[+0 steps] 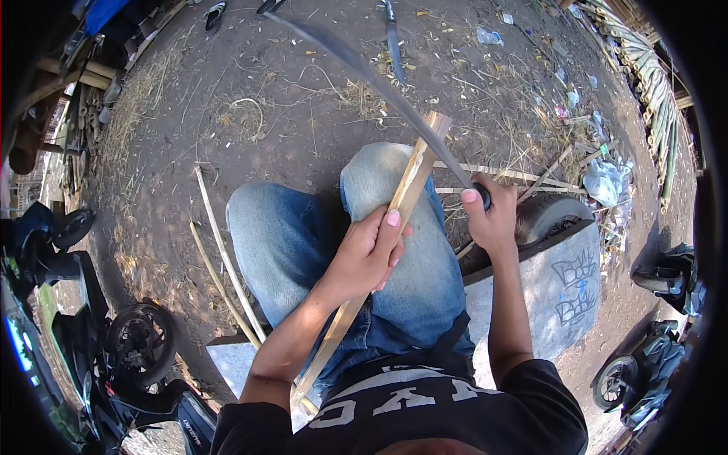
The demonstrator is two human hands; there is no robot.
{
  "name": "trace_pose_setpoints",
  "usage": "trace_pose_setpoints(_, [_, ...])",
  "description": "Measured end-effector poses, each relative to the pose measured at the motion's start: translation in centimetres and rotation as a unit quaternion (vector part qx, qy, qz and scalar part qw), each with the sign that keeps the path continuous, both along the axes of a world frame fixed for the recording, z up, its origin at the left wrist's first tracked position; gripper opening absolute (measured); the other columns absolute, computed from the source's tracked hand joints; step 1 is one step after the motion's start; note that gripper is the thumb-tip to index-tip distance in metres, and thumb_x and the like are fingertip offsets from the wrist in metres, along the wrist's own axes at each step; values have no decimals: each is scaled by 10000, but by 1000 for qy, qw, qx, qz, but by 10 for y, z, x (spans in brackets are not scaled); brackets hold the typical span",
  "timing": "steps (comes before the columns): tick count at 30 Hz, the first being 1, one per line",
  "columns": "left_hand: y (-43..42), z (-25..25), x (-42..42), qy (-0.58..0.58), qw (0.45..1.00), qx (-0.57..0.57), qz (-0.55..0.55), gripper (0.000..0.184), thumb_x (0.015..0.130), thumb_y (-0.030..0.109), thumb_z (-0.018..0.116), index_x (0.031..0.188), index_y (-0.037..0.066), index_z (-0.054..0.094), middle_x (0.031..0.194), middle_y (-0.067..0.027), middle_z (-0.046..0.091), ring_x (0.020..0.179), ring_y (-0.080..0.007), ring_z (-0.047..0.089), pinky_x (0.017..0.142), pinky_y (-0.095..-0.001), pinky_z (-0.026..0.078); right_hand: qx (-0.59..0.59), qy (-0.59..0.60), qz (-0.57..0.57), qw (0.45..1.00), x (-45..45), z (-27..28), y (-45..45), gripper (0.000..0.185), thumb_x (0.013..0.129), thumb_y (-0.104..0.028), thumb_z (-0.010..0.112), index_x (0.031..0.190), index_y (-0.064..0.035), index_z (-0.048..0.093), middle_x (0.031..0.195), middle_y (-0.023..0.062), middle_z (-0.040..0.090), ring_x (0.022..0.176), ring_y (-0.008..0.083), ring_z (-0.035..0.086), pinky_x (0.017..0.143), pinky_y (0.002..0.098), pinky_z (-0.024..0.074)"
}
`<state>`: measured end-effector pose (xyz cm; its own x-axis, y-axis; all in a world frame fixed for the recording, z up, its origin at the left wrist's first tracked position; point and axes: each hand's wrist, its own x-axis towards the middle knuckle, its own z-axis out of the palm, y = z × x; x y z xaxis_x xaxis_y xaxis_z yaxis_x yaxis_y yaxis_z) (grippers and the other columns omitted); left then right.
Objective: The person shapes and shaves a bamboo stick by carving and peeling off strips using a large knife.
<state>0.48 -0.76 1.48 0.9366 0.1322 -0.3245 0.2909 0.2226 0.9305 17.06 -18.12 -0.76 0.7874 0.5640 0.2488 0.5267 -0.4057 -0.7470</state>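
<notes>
My left hand [371,250] is wrapped round a long bamboo slat [331,345], which slants up across my jeans from my lap to past my knee. Pale, freshly cut wood shows along the slat's upper left edge. In my right hand [491,216] is the black handle of a machete [402,106]. Its long curved blade, a little blurred, reaches to the upper left and crosses the slat near its far end; whether the two touch I cannot tell.
A second long blade [393,47] lies on the dirt ahead. Thin bamboo strips [220,231] lean beside my left leg. Bamboo poles [652,83] are piled at the right, near a plastic bag [607,180]. Motorbikes [83,326] stand on both sides. A grey board [546,284] with writing is by my right arm.
</notes>
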Motion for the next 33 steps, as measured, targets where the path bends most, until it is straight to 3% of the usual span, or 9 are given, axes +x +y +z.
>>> trace_pose_setpoints(3, [-2,1,2,1,1000,6,9,455,1119,346,300,1038,-33,538,611,-4,462,368,-62,431,352,-230,360,-112,-180,41,976,-6,0,11,655,829,-662,691,663,-32,613,484,89,531,425,269,575,457,368,443])
trace_pose_setpoints(13, [1,-6,0,5,999,36,17,444,1117,337,309,1023,-31,539,600,-6,466,375,-69,458,362,-243,381,-137,-194,133,962,3,-3,17,631,771,-663,726,687,-54,584,509,109,516,463,312,579,486,408,443])
trace_pose_setpoints(16, [1,-4,3,-4,998,59,23,446,1118,343,304,1006,-22,536,605,0,462,369,-58,436,351,-236,364,-114,-259,138,949,22,-20,17,719,755,-765,679,699,-49,643,507,107,567,477,294,627,508,396,489])
trace_pose_setpoints(18, [-2,-2,-2,-3,997,74,22,446,1118,341,303,997,-19,537,601,3,462,371,-57,434,355,-238,365,-123,-209,74,967,54,-38,5,752,828,-754,610,708,-13,645,531,141,589,525,353,641,555,443,510])
trace_pose_setpoints(20, [-5,-2,-10,1,999,51,11,448,1119,339,300,991,-18,540,593,10,455,376,-57,433,363,-241,366,-207,-37,-153,966,97,-32,0,771,908,-714,533,707,22,640,568,196,607,594,407,651,631,478,521])
trace_pose_setpoints(23, [-8,-3,-7,-7,998,61,16,444,1118,338,301,995,-15,540,588,13,451,381,-55,435,368,-237,367,-254,-134,-278,917,140,-67,-29,792,967,-676,459,704,51,628,607,238,623,614,445,621,666,492,504])
trace_pose_setpoints(26, [-7,-2,-3,10,999,32,23,437,1119,331,301,1006,-17,539,598,10,454,382,-49,431,366,-232,370,-140,-51,-241,959,99,-71,-56,742,991,-613,499,680,54,587,593,183,563,470,302,528,519,409,444])
trace_pose_setpoints(28, [-5,-2,0,6,1000,25,12,438,1119,331,300,1011,-19,539,602,10,455,380,-49,429,365,-230,371,4,135,-193,972,64,-64,-47,725,1001,-623,468,694,26,574,553,107,508,464,167,484,477,349,401])
trace_pose_setpoints(33, [-9,-1,2,2,1000,-8,1,441,1119,334,303,1021,-25,539,606,4,457,368,-54,430,351,-226,363,38,23,-8,999,4,-25,-25,647,946,-585,588,699,13,592,501,79,438,445,180,475,472,327,360])
